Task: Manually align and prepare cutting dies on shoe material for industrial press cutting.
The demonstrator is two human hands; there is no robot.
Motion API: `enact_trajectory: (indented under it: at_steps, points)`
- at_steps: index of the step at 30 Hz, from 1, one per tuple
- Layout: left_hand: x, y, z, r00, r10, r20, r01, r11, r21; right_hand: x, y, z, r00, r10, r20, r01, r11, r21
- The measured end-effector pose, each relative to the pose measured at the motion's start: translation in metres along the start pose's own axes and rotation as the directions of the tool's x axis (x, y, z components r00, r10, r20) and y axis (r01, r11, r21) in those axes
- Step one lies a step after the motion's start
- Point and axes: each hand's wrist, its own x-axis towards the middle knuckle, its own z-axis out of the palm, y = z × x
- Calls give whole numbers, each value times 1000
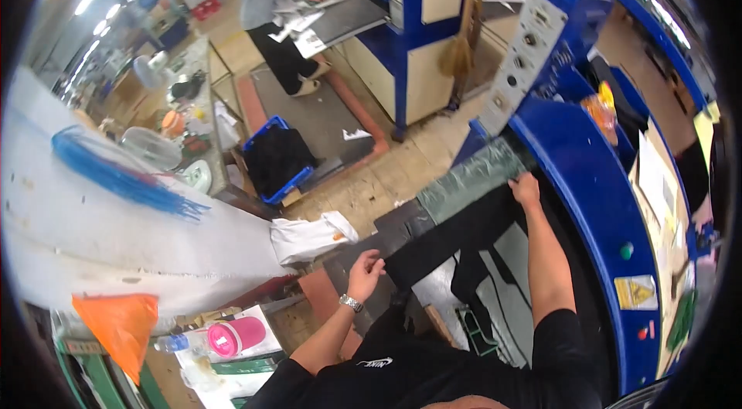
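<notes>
Cloth lies btwn L hand & R hand, touching R fingertips

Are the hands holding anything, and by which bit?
The right hand seems to hold the black strip at its right end, but I can't be sure. The left hand looks empty.

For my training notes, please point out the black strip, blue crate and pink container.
Black strip [454, 242], head view: its middle.
Blue crate [289, 186], head view: side wall.
Pink container [246, 333], head view: its side.

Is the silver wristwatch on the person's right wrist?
No, the silver wristwatch sits behind the left hand, while the right hand, at the black strip, has a bare wrist.
</notes>
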Motion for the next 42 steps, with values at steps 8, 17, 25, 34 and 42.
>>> enact_trajectory:
  at_steps: [8, 17, 25, 34, 42]
  points:
    - [6, 125, 31, 861, 455, 228, -505, 818, 274, -96, -168, -141, 800, -600, -28, 539, 696, 474]
    - [-83, 183, 46, 710, 628, 319, -701, 675, 232, -256, -234, -264, 178, -920, -350, 973, 111, 201]
    - [-209, 90, 40, 719, 695, -3, -690, 715, 114, -373, -238, -276, 2, -955, -295, 886, -135, 443]
    - [-401, -38, 48, 770, 549, -323, -594, 803, -51, -542, -255, -243, -291, -952, -92, 525, -239, 817]
    - [-558, -202, 48, 657, 307, -688, -458, 888, -41, -744, -311, -164, -492, -870, -23, 331, -211, 920]
